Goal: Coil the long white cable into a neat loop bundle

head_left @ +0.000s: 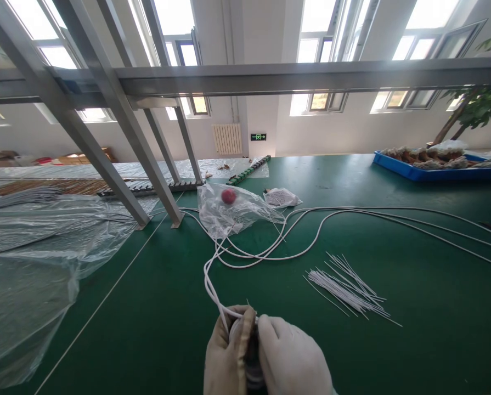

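Note:
Both gloved hands meet at the bottom centre, low over the green table (154, 318). My left hand (224, 351) is closed around white cables (209, 282), which run up from it and loop away across the table to the right. My right hand (292, 354) is pinched against the left one; its fingertips hide whatever they grip. Part of a coil of cable seems to show between the palms, mostly covered. To the right of the hands lies a loose bundle of thin white ties (348, 291).
A clear plastic bag (212, 206) with a red ball (229, 196) and a small white bag (281, 197) lie beyond the cables. Grey metal uprights (125, 164) stand at left beside plastic sheeting (31, 296). A blue tray (413, 173) is far right.

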`<state>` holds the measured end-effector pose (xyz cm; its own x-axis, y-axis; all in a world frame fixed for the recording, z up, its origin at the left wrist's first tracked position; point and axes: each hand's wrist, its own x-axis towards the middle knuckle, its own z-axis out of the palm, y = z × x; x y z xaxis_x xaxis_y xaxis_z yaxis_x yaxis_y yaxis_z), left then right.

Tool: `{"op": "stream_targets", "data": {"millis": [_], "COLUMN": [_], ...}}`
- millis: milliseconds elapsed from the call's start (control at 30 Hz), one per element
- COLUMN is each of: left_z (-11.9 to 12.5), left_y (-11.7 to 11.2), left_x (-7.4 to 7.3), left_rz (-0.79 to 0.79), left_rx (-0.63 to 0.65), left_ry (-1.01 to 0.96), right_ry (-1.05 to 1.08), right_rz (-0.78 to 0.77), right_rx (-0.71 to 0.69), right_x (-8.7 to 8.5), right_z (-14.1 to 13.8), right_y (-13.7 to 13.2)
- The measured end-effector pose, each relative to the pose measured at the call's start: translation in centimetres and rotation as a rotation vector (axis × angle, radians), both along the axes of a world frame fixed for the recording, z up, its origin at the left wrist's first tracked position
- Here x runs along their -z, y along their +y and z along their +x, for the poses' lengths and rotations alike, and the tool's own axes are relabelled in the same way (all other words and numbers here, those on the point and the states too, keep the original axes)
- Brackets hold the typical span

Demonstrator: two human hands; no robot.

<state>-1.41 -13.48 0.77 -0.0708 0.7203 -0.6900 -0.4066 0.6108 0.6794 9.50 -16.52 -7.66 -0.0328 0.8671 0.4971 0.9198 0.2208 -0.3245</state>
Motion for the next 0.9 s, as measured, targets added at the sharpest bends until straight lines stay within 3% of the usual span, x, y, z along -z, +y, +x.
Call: {"op": "stream_targets", "data": {"millis": [167, 367, 567, 767, 900], "left_z": [0.4, 0.7, 0.6, 0.3, 0.3], "left_y": [0.1, 0.0, 0.0, 0.3, 0.0], "left_x": [-0.6, -0.6, -0.5, 0.4, 2.4], "left_rz": [0.026, -0.026, -0.020, 0.035, 0.100], "left_rx": [-0.010, 0.054, 0.008, -0.098, -0.015], "left_ry": [0.053, 0.115, 0.064, -0.065, -0.259], "right_ry": [-0.002, -0.023, -0.082, 0.086, 0.268], "right_rz": [-0.112, 0.283, 0.347, 0.093, 0.102], "right_rx": [0.018, -0.001, 0.119, -0.257, -0.334], "right_x": [-1.9, -2.4, -3.1, -5.5, -6.2], "right_z": [-0.2, -0.6, -1.0, 2.8, 4.2], "right_y": [-0.4, 0.8, 1.3, 1.6, 2.3]}}
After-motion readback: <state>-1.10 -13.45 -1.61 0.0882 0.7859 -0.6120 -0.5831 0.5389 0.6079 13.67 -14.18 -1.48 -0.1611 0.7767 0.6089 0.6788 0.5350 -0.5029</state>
